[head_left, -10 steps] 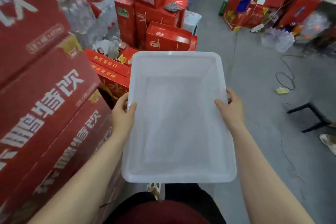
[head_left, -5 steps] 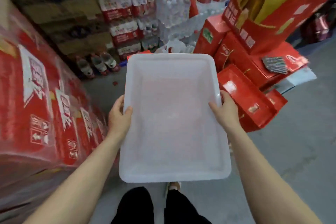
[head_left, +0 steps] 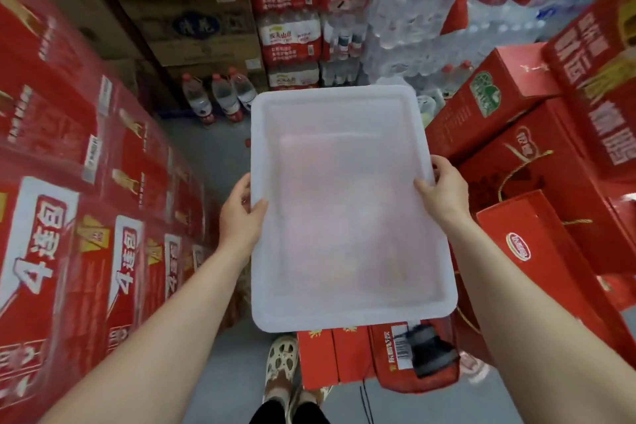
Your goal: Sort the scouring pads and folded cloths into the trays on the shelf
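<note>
Both hands (head_left: 237,220) (head_left: 444,193) still grip the tray (head_left: 344,210); red cartons (head_left: 344,358) now lie beneath it.

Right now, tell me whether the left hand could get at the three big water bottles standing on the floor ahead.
Probably not yet. The left hand grips the white tray's edge, as does the right hand, and the water bottles stand well beyond it, though the floor between looks free.

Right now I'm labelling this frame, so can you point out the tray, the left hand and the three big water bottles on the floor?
tray (head_left: 344,217): head view, bare translucent floor.
left hand (head_left: 239,217): head view, back of the hand.
water bottles (head_left: 225,98): head view, middle bottle's body.
</note>
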Demonstrator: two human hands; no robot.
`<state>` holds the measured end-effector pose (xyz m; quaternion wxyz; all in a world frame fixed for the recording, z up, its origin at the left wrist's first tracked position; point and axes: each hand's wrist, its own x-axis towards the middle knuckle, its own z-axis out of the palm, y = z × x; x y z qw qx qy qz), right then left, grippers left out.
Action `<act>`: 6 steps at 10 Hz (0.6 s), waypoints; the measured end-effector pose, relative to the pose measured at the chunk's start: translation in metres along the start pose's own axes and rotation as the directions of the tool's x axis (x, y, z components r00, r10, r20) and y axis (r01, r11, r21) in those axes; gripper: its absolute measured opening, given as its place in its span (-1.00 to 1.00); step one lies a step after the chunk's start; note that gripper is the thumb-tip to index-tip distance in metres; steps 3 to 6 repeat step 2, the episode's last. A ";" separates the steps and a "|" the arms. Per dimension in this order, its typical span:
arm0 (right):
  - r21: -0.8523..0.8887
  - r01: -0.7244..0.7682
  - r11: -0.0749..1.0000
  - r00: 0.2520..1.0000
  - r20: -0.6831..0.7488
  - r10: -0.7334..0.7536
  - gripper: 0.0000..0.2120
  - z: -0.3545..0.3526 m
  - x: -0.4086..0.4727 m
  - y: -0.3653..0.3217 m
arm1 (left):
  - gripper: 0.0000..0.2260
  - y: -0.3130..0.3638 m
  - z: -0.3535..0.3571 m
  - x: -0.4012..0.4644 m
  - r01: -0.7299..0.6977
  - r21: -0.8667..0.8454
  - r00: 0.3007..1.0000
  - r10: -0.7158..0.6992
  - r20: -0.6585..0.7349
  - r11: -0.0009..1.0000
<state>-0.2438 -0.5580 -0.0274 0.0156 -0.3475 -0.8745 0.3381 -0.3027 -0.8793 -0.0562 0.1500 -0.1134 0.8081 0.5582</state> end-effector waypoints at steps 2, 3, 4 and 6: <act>-0.033 -0.019 0.999 1.000 -0.006 0.018 -0.58 0.003 0.013 0.000 | -0.52 0.003 0.010 0.008 -0.023 0.017 0.999 0.023 -0.025 1.000; -0.033 -0.019 0.999 1.000 -0.006 0.018 -0.58 0.003 0.013 0.000 | -0.52 0.003 0.010 0.008 -0.023 0.017 0.999 0.023 -0.025 1.000; -0.033 -0.019 0.999 1.000 -0.006 0.018 -0.58 0.003 0.013 0.000 | -0.52 0.003 0.010 0.008 -0.023 0.017 0.999 0.023 -0.025 1.000; -0.033 -0.019 0.999 1.000 -0.006 0.018 -0.58 0.003 0.013 0.000 | -0.52 0.003 0.010 0.008 -0.023 0.017 0.999 0.023 -0.025 1.000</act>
